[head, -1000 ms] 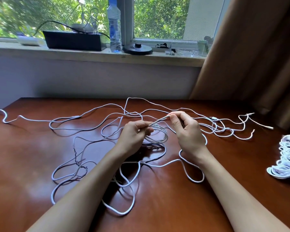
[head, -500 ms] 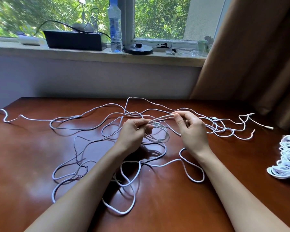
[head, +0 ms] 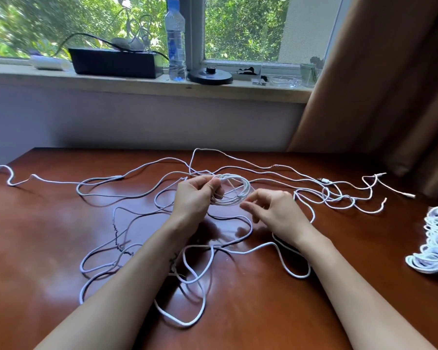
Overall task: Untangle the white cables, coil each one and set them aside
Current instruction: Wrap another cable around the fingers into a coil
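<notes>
Cables are spread across the table from left to right. At the middle a coil is held in the left hand, with the right hand just right of it. A bundle is set at the table's right edge — behind the table, a box and a bottle are stood on the windowsill.

Home room: curtain, cluttered windowsill

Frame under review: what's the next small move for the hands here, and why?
Probably the right hand takes the strand leading off the small coil and lays another loop on. The left hand grips that coil, the right appears to hold nothing, and most white cables lie tangled on the table.
</notes>
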A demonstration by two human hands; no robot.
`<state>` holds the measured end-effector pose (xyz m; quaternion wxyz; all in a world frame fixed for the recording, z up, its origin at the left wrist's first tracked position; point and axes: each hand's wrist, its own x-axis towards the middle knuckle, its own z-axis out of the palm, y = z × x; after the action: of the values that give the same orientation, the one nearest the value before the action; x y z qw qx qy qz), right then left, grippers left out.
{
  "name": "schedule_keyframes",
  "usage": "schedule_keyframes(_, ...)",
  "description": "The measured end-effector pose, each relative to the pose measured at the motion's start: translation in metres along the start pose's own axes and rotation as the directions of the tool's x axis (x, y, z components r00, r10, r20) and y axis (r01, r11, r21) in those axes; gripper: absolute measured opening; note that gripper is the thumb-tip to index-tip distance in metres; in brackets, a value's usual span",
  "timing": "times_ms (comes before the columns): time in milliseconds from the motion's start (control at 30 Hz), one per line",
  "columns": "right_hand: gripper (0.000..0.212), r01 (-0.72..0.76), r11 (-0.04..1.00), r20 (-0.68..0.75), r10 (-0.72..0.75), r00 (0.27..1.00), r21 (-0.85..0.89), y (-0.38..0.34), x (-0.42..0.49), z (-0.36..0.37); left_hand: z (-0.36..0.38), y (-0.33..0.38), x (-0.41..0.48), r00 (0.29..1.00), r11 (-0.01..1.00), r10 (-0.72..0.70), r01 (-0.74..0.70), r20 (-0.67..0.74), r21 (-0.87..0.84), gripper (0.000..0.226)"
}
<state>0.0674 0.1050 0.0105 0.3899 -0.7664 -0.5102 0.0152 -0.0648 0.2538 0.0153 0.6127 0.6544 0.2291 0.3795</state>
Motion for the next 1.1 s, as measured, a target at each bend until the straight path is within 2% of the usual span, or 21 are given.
schedule_keyframes(267,0.006,0.148,0.989,0.051,-0.148,0.988,0.015,-0.007,-0.003,0.011,-0.001,-0.004,0.003,0.986,0.997,-0.055,0.064,-0.156,0.048,0.023)
schedule_keyframes(467,0.012,0.341,0.924,-0.052,-0.355,0.934,-0.175,-0.015,-0.005,0.015,-0.004,-0.005,0.003,0.977,0.973,0.02,0.03,-0.214,0.229,0.023)
schedule_keyframes(600,0.022,0.442,0.783,-0.123,-0.539,0.833,-0.439,-0.019,-0.001,0.016,-0.002,0.002,-0.003,0.974,0.948,0.084,-0.012,-0.213,0.317,0.021)
schedule_keyframes(700,0.017,0.471,0.751,-0.143,-0.587,0.797,-0.463,-0.025,-0.001,0.02,0.0,0.005,-0.007,0.973,0.92,0.143,-0.062,-0.184,0.387,0.021)
schedule_keyframes(867,0.022,0.413,0.822,-0.177,-0.508,0.843,-0.393,-0.024,-0.001,0.019,0.003,0.001,-0.006,0.98,0.904,0.173,-0.117,-0.1,0.41,0.023)
schedule_keyframes(1000,0.022,0.252,0.953,-0.26,-0.288,0.921,-0.166,-0.031,-0.006,0.015,0.006,0.0,-0.006,0.985,0.938,0.167,-0.144,-0.045,0.316,0.02)
schedule_keyframes(1100,0.02,0.132,0.989,-0.299,-0.145,0.943,-0.066,-0.03,-0.005,0.013,0.009,0.001,-0.006,0.99,0.958,0.142,-0.141,0.013,0.248,0.017)
